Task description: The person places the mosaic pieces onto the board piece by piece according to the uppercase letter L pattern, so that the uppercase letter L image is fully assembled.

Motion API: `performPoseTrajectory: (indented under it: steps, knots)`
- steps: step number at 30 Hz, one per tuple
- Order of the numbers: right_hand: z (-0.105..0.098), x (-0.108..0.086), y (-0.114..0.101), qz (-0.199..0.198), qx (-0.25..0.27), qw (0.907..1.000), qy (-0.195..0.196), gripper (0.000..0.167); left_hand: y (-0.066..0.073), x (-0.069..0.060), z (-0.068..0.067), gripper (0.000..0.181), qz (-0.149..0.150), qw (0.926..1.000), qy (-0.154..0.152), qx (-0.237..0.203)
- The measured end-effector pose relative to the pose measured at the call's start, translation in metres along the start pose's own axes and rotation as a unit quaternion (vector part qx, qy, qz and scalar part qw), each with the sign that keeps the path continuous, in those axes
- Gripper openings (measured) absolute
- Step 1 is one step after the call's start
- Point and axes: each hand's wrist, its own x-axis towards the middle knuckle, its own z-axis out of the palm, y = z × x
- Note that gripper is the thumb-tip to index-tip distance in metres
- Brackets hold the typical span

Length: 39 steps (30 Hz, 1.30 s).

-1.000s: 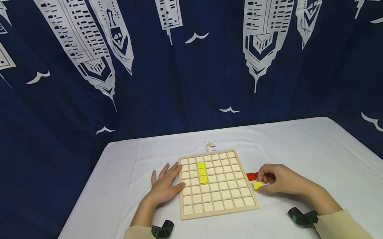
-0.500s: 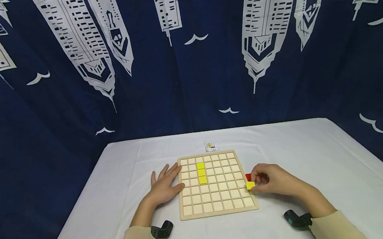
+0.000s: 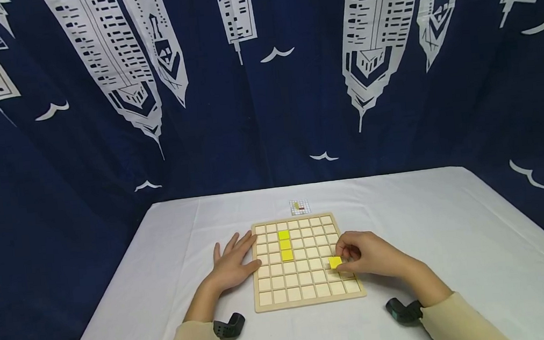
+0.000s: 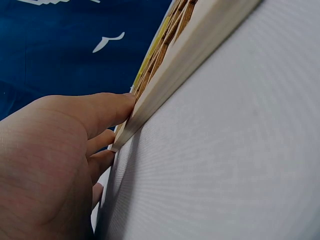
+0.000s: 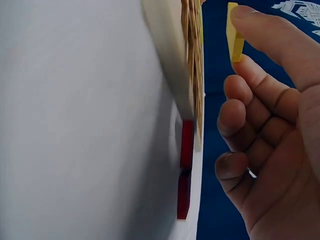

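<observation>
A white cloth covers the table [image 3: 410,201], and the wooden board [image 3: 308,303] lies flat on it. Past the far end of the board hangs a dark blue curtain [image 3: 258,122]. It has white buildings on it, all upside down, and little white birds.

The right hand [image 3: 369,253] pinches a yellow tile [image 3: 335,262] with its thumb and first finger. The tile is up in the air over the right part of the board. It lies nearly flat, with its wide face up. From the head view its top looks about square, so I can't tell a long way on it. The other fingers of that hand are curled in.

The left hand [image 3: 232,266] is at the left side of the board. Its fingers are spread and mostly straight, and the thumb and some fingertips touch the edge.

The board is cut into little squares, seven across and seven deep. In the third line from the left sit three yellow tiles [image 3: 285,244], one after another. They make a stripe that runs from far to near.

Just beside the right edge of the board, the right wrist view shows two red pieces [image 5: 186,145] in a row on the cloth. A small card [image 3: 300,207] lies just past the board's far edge. It has a tiny grid with yellow and red marks.
</observation>
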Motion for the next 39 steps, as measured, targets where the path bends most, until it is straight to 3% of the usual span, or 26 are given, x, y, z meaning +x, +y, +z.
performPoseTrajectory:
  steps: [10, 16, 26, 39]
  knots:
    - [0.018, 0.026, -0.021, 0.027, -0.06, 0.9978, 0.011, 0.028, -0.003, -0.002, 0.001, 0.069, -0.001, 1.0, -0.001, -0.002]
    - [0.031, 0.037, -0.031, 0.03, -0.067, 0.9973, -0.005, 0.027, -0.002, -0.001, 0.002, 0.068, 0.002, 1.0, -0.003, -0.002]
    - [0.053, 0.053, -0.048, 0.054, -0.092, 0.9943, 0.007, 0.028, 0.0, 0.001, 0.0, 0.068, 0.001, 1.0, -0.003, 0.001]
    - [0.062, 0.062, -0.055, 0.079, -0.1, 0.9918, -0.001, 0.029, 0.001, 0.0, 0.0, 0.068, -0.001, 1.0, -0.003, 0.003]
